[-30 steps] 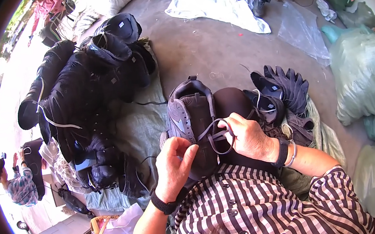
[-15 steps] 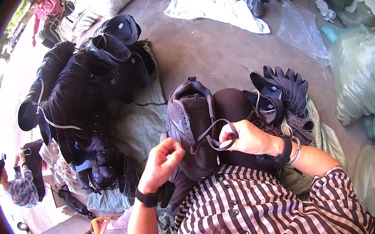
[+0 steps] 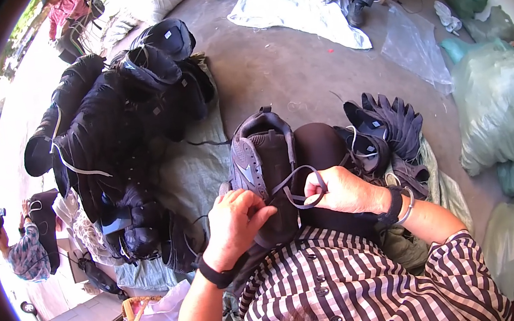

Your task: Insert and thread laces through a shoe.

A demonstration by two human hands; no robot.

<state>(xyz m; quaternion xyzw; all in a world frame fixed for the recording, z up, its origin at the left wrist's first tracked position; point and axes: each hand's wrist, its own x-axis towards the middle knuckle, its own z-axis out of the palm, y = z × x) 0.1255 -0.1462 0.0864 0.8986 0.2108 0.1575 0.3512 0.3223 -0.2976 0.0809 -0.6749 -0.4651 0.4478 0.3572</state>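
Note:
A dark grey sneaker upper point(image 3: 267, 153) rests on my lap, its heel opening pointing away from me. A dark shoelace point(image 3: 302, 169) comes out of its eyelet row and loops to the right. My right hand point(image 3: 345, 192) pinches this lace between thumb and fingers, just right of the shoe. Over the near left part of the upper, my left hand point(image 3: 236, 222) is closed, thumb against curled fingers. What it grips, if anything, is hidden behind the fingers.
Stacked black shoe uppers point(image 3: 116, 113) lie at the left on a pale green sheet point(image 3: 197, 171). More dark uppers point(image 3: 387, 125) sit right of my lap. Filled plastic sacks point(image 3: 503, 104) line the right side. People sit farther off, one near a white sheet point(image 3: 296, 8).
My left hand has moved right and nearer the shoe's lacing, now covering part of the upper. My right hand stays almost in place with the lace.

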